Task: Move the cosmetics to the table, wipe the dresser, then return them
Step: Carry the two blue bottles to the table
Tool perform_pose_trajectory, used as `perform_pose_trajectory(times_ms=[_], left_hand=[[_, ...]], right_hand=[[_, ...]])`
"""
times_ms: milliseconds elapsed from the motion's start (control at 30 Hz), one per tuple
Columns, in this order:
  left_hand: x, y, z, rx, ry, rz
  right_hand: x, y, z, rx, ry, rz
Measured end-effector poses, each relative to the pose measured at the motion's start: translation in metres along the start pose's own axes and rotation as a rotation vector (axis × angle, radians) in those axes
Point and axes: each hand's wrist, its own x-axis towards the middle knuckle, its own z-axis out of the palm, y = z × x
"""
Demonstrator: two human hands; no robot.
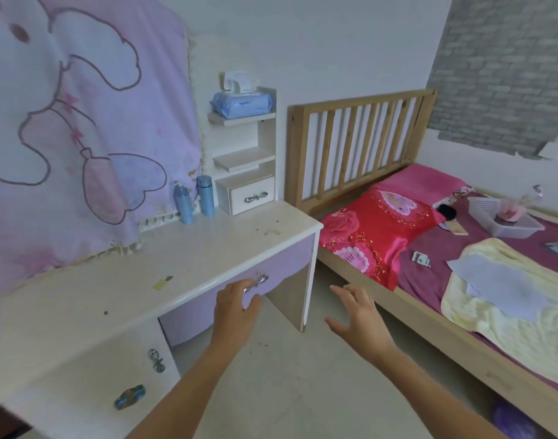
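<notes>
Upright blue bottles (205,195) stand at eleven o'clock from the nearer left hand (236,308), its fingers loosely curled and empty; the right hand (357,315) has its fingers spread apart.

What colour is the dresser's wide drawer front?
The drawer front is lilac, with a silver bow handle; the head view shows it best.

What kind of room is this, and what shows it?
Most likely a child's bedroom: a wooden bed with a red pillow stands beside a white dresser, and a pink rabbit cloth hangs behind the dresser.
</notes>
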Motion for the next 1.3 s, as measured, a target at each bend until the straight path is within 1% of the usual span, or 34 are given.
perform_pose_trajectory(times_ms=[67,200,333,567,667,733,800,900,967,1033,1167,1300], left_hand=[[0.015,0.001,0.010,-0.008,0.040,-0.041],[0.032,-0.014,0.020,0.004,0.096,-0.137],[0.061,-0.040,0.014,0.034,0.160,-0.234],[0.152,-0.091,-0.019,0.051,0.315,-0.261],[0.187,-0.104,-0.030,0.059,0.352,-0.279],[0.212,-0.115,-0.039,0.056,0.360,-0.286],[0.232,-0.127,-0.048,0.049,0.368,-0.289],[0.250,-0.145,-0.055,0.056,0.360,-0.339],[0.254,-0.159,-0.054,0.065,0.340,-0.371],[0.258,-0.171,-0.053,0.062,0.336,-0.393],[0.275,-0.181,-0.048,0.065,0.357,-0.454],[0.302,-0.183,-0.042,0.077,0.390,-0.465]], right_hand=[[0.026,0.013,0.002,0.026,-0.021,-0.046],[0.069,0.027,0.018,0.059,-0.123,-0.073],[0.116,0.022,0.042,0.086,-0.186,-0.129],[0.221,-0.008,0.084,0.058,-0.222,-0.230],[0.264,-0.022,0.090,0.049,-0.194,-0.257],[0.295,-0.031,0.100,0.068,-0.159,-0.267],[0.319,-0.042,0.112,0.097,-0.165,-0.249],[0.335,-0.054,0.138,0.118,-0.242,-0.226],[0.337,-0.057,0.158,0.093,-0.333,-0.223],[0.343,-0.060,0.171,0.083,-0.382,-0.225],[0.378,-0.060,0.183,0.134,-0.380,-0.204],[0.423,-0.065,0.195,0.182,-0.378,-0.243]])
